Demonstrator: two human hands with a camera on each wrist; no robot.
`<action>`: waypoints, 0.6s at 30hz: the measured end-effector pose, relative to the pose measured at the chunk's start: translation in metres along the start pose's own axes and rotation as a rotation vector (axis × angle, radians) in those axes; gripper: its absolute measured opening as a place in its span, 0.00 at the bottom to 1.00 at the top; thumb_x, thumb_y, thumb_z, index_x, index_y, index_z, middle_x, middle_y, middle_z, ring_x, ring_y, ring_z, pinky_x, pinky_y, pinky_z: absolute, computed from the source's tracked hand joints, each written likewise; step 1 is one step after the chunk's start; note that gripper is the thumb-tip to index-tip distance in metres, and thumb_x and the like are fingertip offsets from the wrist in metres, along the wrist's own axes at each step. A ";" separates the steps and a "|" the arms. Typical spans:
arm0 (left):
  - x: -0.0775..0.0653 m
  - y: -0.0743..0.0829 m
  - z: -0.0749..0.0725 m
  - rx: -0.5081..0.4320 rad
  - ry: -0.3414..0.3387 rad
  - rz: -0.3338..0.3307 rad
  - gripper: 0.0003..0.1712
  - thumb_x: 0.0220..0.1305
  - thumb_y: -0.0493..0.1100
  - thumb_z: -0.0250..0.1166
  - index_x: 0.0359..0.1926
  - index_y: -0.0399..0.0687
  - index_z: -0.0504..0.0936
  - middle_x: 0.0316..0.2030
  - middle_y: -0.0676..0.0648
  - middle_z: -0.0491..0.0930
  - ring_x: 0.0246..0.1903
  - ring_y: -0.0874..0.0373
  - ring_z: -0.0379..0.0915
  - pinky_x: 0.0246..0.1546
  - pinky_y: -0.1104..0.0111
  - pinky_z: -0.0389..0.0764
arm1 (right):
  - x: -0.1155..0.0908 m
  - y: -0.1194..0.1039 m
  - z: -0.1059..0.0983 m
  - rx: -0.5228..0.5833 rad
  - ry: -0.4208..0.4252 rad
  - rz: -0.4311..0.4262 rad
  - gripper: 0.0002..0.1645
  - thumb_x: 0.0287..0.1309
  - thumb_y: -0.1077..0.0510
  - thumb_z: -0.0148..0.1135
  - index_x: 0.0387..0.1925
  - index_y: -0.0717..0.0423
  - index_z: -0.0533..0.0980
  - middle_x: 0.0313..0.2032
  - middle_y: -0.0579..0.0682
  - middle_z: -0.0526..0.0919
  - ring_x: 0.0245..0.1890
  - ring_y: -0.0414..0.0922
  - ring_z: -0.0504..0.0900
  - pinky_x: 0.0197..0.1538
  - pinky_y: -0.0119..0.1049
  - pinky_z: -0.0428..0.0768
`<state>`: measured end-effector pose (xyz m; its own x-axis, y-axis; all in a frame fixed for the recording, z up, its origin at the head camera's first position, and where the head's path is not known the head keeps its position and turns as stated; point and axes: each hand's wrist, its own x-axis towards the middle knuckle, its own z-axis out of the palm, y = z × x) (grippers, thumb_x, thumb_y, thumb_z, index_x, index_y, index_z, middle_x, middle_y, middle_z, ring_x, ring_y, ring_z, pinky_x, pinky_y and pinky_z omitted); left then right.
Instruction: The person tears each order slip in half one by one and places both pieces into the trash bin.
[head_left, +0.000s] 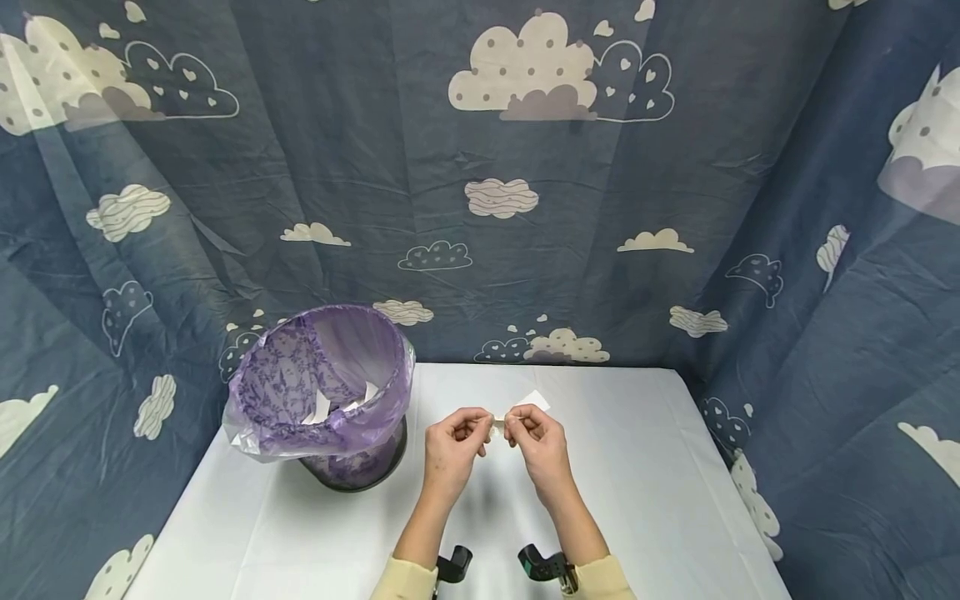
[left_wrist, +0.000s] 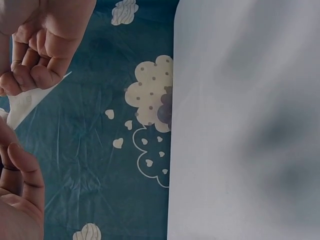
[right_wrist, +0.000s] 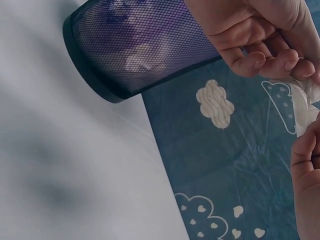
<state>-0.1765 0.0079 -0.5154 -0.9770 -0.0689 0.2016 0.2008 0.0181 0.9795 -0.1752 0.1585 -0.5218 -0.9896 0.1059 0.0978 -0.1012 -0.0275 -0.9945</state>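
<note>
Both hands are close together over the white table. My left hand pinches one end of a thin white piece of paper between thumb and fingertips. The other end is pinched by my right hand, fingertips a short gap away. In the left wrist view a pointed white corner of paper shows behind the right hand's curled fingers. White paper also shows beyond the right hand in the head view; whether it is the same piece I cannot tell.
Left of the hands stands a mesh waste bin with a purple bag lining it. Several white scraps lie inside. The white table ends at a dark blue cloud-print curtain behind and on both sides.
</note>
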 end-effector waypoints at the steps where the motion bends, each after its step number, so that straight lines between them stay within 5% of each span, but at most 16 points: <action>1: 0.000 0.000 0.000 0.003 0.001 -0.001 0.03 0.66 0.41 0.76 0.36 0.47 0.91 0.24 0.39 0.86 0.16 0.63 0.75 0.20 0.76 0.74 | 0.000 0.000 -0.001 -0.004 0.003 0.001 0.05 0.72 0.64 0.64 0.40 0.65 0.79 0.26 0.45 0.80 0.28 0.38 0.78 0.36 0.30 0.80; 18: 0.003 -0.002 -0.006 0.015 0.034 0.004 0.03 0.66 0.41 0.75 0.37 0.46 0.91 0.24 0.41 0.86 0.16 0.64 0.75 0.19 0.75 0.75 | -0.001 -0.002 -0.008 -0.025 0.026 0.001 0.07 0.72 0.63 0.64 0.41 0.66 0.79 0.27 0.45 0.80 0.28 0.37 0.78 0.35 0.27 0.80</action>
<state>-0.1795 0.0014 -0.5166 -0.9732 -0.1028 0.2056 0.2032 0.0334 0.9786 -0.1732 0.1669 -0.5200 -0.9866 0.1313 0.0964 -0.0976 -0.0026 -0.9952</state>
